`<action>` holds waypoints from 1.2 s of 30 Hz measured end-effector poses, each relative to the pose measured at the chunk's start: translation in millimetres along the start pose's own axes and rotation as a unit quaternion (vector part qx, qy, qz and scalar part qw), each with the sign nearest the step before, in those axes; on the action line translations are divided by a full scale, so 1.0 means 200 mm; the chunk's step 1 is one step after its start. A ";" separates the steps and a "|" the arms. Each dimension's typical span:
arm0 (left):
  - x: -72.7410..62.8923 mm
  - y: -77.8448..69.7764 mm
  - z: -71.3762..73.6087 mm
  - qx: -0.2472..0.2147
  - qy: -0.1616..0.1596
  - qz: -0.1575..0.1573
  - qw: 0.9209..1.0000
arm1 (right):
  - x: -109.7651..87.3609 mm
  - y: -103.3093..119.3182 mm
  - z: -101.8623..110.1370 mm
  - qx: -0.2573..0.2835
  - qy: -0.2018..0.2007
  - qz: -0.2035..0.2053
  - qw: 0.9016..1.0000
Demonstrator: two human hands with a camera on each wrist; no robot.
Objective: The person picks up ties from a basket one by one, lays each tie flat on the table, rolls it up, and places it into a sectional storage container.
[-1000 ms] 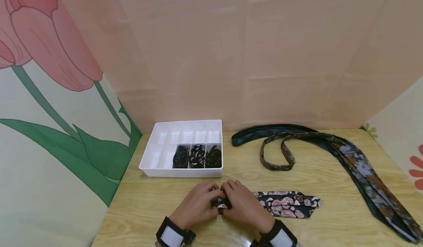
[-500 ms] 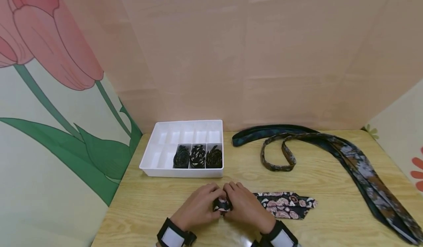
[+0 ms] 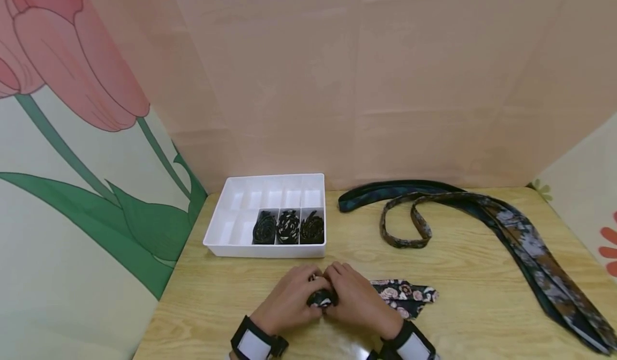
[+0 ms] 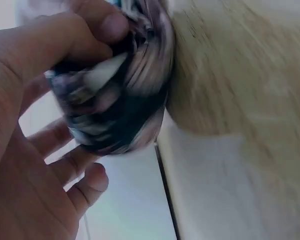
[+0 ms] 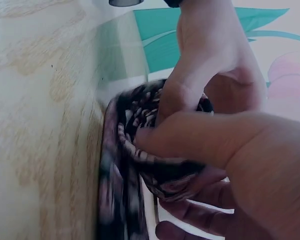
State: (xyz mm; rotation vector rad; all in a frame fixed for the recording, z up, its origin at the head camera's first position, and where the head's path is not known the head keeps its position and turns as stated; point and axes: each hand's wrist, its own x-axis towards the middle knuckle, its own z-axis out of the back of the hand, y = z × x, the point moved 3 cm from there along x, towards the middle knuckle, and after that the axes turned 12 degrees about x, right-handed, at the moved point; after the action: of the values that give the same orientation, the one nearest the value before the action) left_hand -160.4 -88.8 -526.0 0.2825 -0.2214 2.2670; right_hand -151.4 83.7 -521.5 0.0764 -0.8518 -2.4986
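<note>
Lower centre: left hand [image 3: 291, 299] and right hand [image 3: 355, 302] together grip 1 part-rolled floral tie [image 3: 320, 299]; rolling seems in hand, next needing even tension along its flat tail [image 3: 404, 295].

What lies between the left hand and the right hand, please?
In the head view, the flowered tie's rolled part lies there, held from both sides.

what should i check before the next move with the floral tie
1. Left hand on the roll: ok, grips it.
2. Right hand on the roll: ok, grips it.
3. Floral tie fully rolled: not ok, part lies flat.
4. Roll tight: cannot tell, blurred in both wrist views.
5. Loose ties apart from the floral one: ok, a gap shows.
6. Rolled ties seated in the tray: ok, three, one per slot.
</note>
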 end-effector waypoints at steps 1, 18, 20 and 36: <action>0.00 0.00 0.00 0.000 0.000 0.002 1.000 | 0.00 -0.01 0.00 0.000 0.000 -0.001 1.000; 0.01 0.00 0.00 -0.010 0.023 0.017 1.000 | -0.01 -0.01 0.01 0.001 0.038 -0.019 0.999; 0.01 0.00 0.00 -0.004 0.025 0.019 1.000 | -0.01 0.00 0.01 0.001 0.034 -0.019 0.999; 0.00 -0.01 -0.01 -0.094 0.029 0.055 0.994 | -0.02 -0.02 0.02 0.085 0.034 -0.046 0.995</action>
State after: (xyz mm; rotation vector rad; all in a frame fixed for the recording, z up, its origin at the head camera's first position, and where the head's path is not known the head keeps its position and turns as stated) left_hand -160.0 -87.5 -527.1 0.1083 -0.4273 2.3392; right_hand -150.8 90.0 -521.0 0.2615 -1.0530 -2.4879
